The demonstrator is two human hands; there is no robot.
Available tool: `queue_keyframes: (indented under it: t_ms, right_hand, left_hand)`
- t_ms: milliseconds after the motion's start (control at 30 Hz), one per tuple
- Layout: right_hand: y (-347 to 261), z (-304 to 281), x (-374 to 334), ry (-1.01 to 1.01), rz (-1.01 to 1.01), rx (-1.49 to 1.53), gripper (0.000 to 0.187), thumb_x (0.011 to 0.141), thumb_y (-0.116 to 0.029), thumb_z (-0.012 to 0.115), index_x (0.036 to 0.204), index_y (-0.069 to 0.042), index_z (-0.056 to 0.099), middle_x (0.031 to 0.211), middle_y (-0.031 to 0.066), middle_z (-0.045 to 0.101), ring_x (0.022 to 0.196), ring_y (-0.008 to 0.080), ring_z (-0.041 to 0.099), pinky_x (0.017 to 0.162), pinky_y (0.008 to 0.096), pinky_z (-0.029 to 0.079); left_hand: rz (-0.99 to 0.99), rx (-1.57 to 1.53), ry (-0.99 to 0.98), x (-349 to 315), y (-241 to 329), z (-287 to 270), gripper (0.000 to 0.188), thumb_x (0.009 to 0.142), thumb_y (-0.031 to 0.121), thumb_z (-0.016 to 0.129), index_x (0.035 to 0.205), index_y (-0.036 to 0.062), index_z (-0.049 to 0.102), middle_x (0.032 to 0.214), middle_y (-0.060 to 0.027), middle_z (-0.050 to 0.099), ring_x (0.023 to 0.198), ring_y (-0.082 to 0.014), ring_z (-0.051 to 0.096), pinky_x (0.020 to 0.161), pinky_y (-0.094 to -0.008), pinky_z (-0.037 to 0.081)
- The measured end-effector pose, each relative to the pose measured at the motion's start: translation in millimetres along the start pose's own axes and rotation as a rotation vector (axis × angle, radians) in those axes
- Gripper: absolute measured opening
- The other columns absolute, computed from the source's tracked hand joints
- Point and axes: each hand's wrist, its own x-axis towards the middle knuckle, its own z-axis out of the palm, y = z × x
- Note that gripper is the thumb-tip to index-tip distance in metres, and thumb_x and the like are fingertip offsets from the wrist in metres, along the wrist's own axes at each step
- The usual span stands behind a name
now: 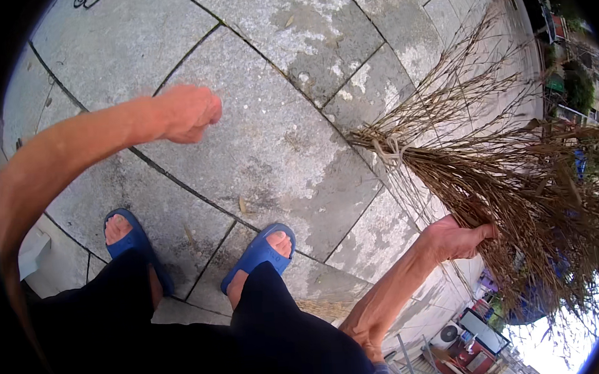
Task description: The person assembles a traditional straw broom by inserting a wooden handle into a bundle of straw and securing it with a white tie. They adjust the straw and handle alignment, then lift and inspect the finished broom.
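A big bundle of dry brown twigs [463, 170] fills the right of the view. A pale cord [391, 152] is tied around its narrow end, and the thin stalks fan out from there to the right. My right hand [460, 237] grips the bundle from below, fingers partly hidden among the stalks and the thumb pointing right. On the left, my left hand [189, 113] hangs over the paving, apart from the bundle. Its fingers are curled in; whether they hold anything is hidden.
Grey stone paving [202, 159] with dark joints and white patches lies underfoot. My feet, in blue slides [259, 258], stand on it. Dry straw [327, 309] lies by my right leg. A white box-like thing [35, 252] is at the left. Buildings and an outdoor air-conditioning unit [448, 334] show at the right rim.
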Motion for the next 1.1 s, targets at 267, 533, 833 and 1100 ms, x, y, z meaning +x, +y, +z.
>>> queue_keyframes:
  t_ms: [267,533,833,1100]
  right_hand:
    - [17,-47,65,-0.019,0.587,0.385,0.04,0.103,-0.027,0.042,0.117,0.009,0.051,0.114,0.0226,0.059,0.106,0.0349,0.059,0.09,0.0535,0.055]
    - [82,-37,-9,0.34,1.027,0.262,0.022,0.103,-0.025,0.042,0.102,-0.004,0.05,0.092,0.0108,0.058,0.073,0.0198,0.056,0.067,0.0347,0.057]
    - [126,-38,-60,0.355,1.239,0.553,0.023,0.102,-0.028,0.045,0.1,-0.006,0.052,0.088,0.0061,0.058,0.071,0.0175,0.056,0.073,0.037,0.057]
    - [112,-56,-72,0.102,1.322,0.36,0.032,0.099,-0.028,0.051,0.118,-0.003,0.052,0.121,0.0148,0.057,0.098,0.0256,0.062,0.091,0.0418,0.054]
  left_hand:
    - [0.092,-0.327,0.213,-1,32,-17,0.061,0.075,0.022,0.07,0.129,-0.0003,0.05,0.099,-0.023,0.06,0.097,-0.0389,0.059,0.08,-0.0468,0.049]
    - [0.097,-0.303,0.028,-4,76,-48,0.099,0.069,0.037,0.081,0.143,-0.004,0.029,0.128,-0.0277,0.047,0.121,-0.0416,0.045,0.1,-0.045,0.04]
    - [-0.12,-0.437,-0.084,-4,87,-23,0.077,0.068,0.023,0.075,0.131,-0.006,0.041,0.111,-0.03,0.06,0.104,-0.0446,0.057,0.09,-0.0463,0.046]
    - [-0.069,-0.202,-0.089,6,68,-8,0.032,0.075,0.014,0.068,0.094,-0.0051,0.051,0.086,-0.0289,0.061,0.084,-0.0479,0.06,0.072,-0.0505,0.048]
